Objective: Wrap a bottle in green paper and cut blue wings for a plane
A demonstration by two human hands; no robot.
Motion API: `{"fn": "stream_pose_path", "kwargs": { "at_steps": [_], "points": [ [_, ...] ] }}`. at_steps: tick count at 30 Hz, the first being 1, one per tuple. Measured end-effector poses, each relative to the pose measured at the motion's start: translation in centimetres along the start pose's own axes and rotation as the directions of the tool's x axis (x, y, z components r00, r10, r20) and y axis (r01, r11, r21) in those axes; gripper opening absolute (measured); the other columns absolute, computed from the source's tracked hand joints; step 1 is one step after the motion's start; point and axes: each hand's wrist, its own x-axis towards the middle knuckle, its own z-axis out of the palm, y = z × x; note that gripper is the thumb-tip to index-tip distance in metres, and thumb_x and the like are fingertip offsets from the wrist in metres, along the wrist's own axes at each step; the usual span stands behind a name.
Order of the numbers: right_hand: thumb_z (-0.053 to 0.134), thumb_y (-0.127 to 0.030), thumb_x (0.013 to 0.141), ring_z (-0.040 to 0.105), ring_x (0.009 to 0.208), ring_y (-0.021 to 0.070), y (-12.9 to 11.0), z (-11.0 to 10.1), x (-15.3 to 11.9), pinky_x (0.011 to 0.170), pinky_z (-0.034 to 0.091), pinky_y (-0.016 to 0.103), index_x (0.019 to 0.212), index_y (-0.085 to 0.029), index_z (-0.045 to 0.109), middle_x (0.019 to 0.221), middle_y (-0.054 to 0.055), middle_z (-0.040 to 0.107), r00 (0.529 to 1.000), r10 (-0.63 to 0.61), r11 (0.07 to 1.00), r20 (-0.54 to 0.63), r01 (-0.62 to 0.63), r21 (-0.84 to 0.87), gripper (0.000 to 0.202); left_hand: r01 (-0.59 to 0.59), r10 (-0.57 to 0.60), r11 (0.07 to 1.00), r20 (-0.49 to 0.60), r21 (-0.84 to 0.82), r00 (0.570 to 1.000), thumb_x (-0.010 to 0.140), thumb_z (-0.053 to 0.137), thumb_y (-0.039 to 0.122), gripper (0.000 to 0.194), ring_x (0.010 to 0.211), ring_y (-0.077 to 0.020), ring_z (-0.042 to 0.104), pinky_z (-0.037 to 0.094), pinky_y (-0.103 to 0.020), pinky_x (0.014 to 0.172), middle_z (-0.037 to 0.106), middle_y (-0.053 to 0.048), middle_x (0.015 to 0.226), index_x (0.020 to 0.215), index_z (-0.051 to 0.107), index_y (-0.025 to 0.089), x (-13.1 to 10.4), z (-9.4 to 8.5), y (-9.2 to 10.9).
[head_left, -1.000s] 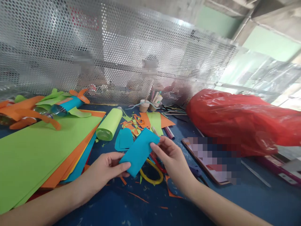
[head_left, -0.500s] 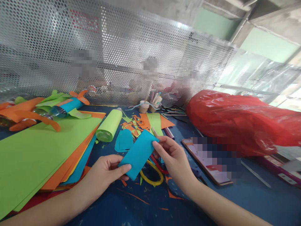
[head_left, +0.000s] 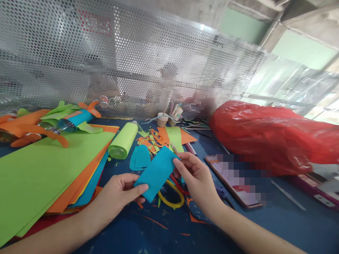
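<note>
A blue rectangle of paper [head_left: 157, 173] is held tilted above the table between both hands. My left hand [head_left: 128, 188] pinches its lower left corner, thumb on top. At the upper right corner, my right hand [head_left: 194, 173] grips it between thumb and fingers. Beneath the paper lie scissors with a yellow handle [head_left: 172, 204], partly hidden by it. A blue paper cutout [head_left: 140, 157] with a rounded top rests just beyond the left fingers. Further back stands, on its side, a bottle wrapped in light green paper [head_left: 124, 140].
Stacked coloured sheets [head_left: 53, 169] cover the left side, with paper-wrapped bottles [head_left: 75, 120] behind. Orange and green scraps [head_left: 153, 138] lie mid-table. Cups [head_left: 162, 120] with markers stand by the perforated metal screen [head_left: 137, 63]. To the right are a phone [head_left: 225, 180] and a red plastic bag [head_left: 265, 135].
Almost nothing differs. The blue paper and my right hand have shifted very slightly to the right; my left hand keeps its place.
</note>
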Motion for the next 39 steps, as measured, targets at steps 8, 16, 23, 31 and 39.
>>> {"fn": "stream_pose_path", "kwargs": {
  "at_steps": [8,16,23,31,39],
  "points": [
    [0.067,-0.042,0.08,0.051,0.052,0.0109,0.13,-0.06,-0.08,0.052,0.042,0.023,0.084,-0.02,0.057,0.057,-0.006,0.054,1.0,0.003,1.0,0.008,-0.003,0.022,0.024,0.009,-0.009,1.0,0.004,-0.028,1.0,0.072,0.076,0.042,0.025,0.061,-0.014,0.063,0.052,-0.025,0.062,0.073,0.0,0.069,0.075,0.073,0.017,-0.18,0.05,0.12],
    [0.066,-0.041,0.08,0.051,0.054,0.0126,-0.04,-0.1,0.13,0.052,0.043,0.025,0.083,-0.021,0.057,0.058,-0.005,0.054,0.999,-0.012,1.0,-0.032,0.011,-0.024,0.023,0.011,-0.011,0.999,0.002,-0.05,1.0,0.071,0.076,0.046,0.036,0.069,-0.0165,0.066,0.054,-0.028,0.069,0.075,-0.004,0.082,0.091,0.073,0.016,-0.3,0.11,0.42],
    [0.065,-0.041,0.08,0.052,0.054,0.013,0.35,-0.22,0.42,0.054,0.042,0.026,0.083,-0.021,0.057,0.061,-0.004,0.056,0.999,-0.042,0.998,-0.035,0.04,-0.055,0.021,0.019,-0.019,1.0,-0.014,0.004,1.0,0.072,0.075,0.044,0.026,0.064,-0.0169,0.066,0.054,-0.028,0.066,0.073,-0.001,0.069,0.074,0.07,0.018,-0.21,0.04,0.28],
    [0.066,-0.041,0.08,0.051,0.055,0.0128,0.35,-0.22,0.38,0.054,0.042,0.025,0.084,-0.02,0.058,0.06,-0.004,0.056,0.999,-0.038,0.997,-0.03,0.036,-0.061,0.022,-0.037,0.036,0.999,0.034,0.034,0.999,0.075,0.073,0.038,0.022,0.067,-0.0164,0.066,0.052,-0.027,0.067,0.074,-0.001,0.074,0.08,0.071,0.017,0.09,-0.17,-0.27],
    [0.069,-0.044,0.077,0.05,0.052,0.0127,0.32,-0.26,0.38,0.05,0.041,0.025,0.077,-0.021,0.058,0.058,-0.004,0.055,0.998,-0.039,0.995,-0.046,0.035,-0.091,0.026,-0.036,0.017,0.993,0.161,0.116,0.987,0.077,0.072,0.032,0.018,0.081,-0.0203,0.069,0.05,-0.029,0.073,0.076,-0.001,0.084,0.09,0.071,0.02,-0.17,-0.11,-0.03]
  ]
}}
